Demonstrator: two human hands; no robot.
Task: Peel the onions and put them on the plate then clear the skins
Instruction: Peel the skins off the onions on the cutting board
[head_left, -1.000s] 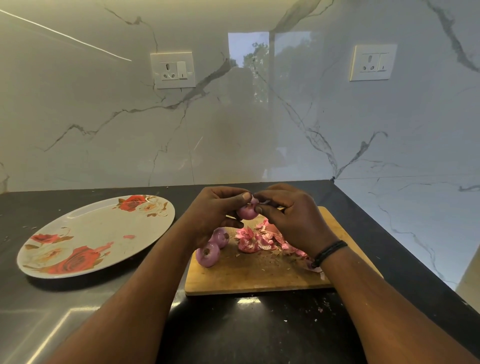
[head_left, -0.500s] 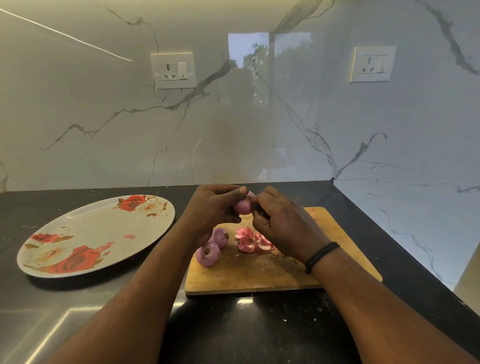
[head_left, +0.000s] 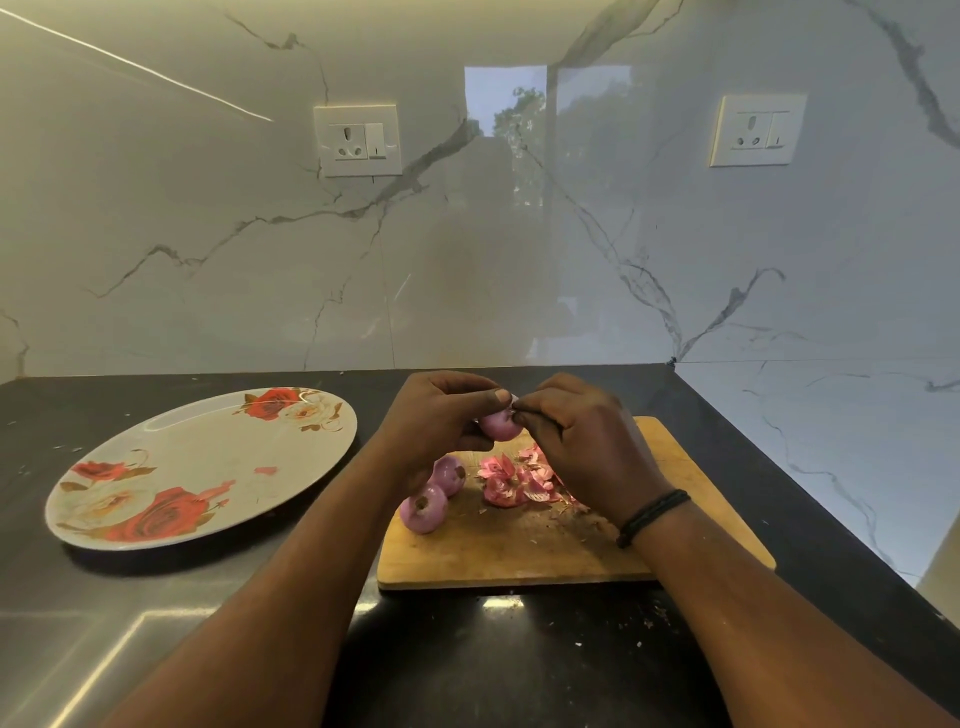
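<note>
- Fingers first: the left hand (head_left: 441, 415) has its fingers (head_left: 475, 397) curled round a small onion (head_left: 500, 425), held up just above centre of the frame, while the right hand (head_left: 582, 436) pinches at the onion's top end. Half a second ago the right hand sat lower and a bit pulled back; now it's back up at the tip, so I'd guess it's going for another strip of skin.
- Biggest thing around, the floral plate (head_left: 171, 447) at left-centre, holds no onions.
- The wooden cutting board (head_left: 519, 556), lower centre-right, hasn't budged.
- Two more onions (head_left: 423, 508) sit touching each other at the board's left end, same spot as before.
- The pink skins (head_left: 511, 480) lie heaped mid-board, partly under the right hand. The pile looks about the same.
- So my read: peeling is well along, but nothing's plated and no cleanup has started.
</note>
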